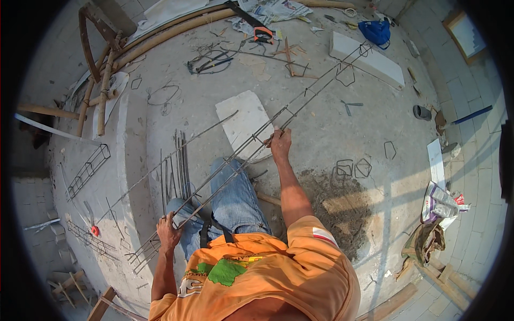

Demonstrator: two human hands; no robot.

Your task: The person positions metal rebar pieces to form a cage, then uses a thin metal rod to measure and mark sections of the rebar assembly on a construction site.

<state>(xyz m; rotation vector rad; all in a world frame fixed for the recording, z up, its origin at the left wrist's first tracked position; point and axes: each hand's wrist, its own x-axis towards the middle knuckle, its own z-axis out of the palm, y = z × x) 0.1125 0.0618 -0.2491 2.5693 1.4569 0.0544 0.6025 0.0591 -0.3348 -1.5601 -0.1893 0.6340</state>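
A long cage of thin steel rebar [234, 167] lies slantwise across my lap, from the lower left to the upper right. My left hand [168, 232] is closed around its rods near the lower end. Farther along, my right hand [279, 143] grips the cage beside a cross tie; what else its fingers may hold is too small to tell. A bent wire stirrup [345, 75] hangs around the rods toward the far end. Under the cage, in front of my knees, lies a pale block [242, 115]. One separate long rod [176, 151] runs above my left hand.
Several loose rods [179, 166] lean by my left knee, next to a low concrete ledge [134, 155]. A handsaw [262, 35], pliers [214, 65] and a long white block [369, 59] lie farther off. Loose stirrups [362, 168] rest at right, above a rubble patch [342, 214].
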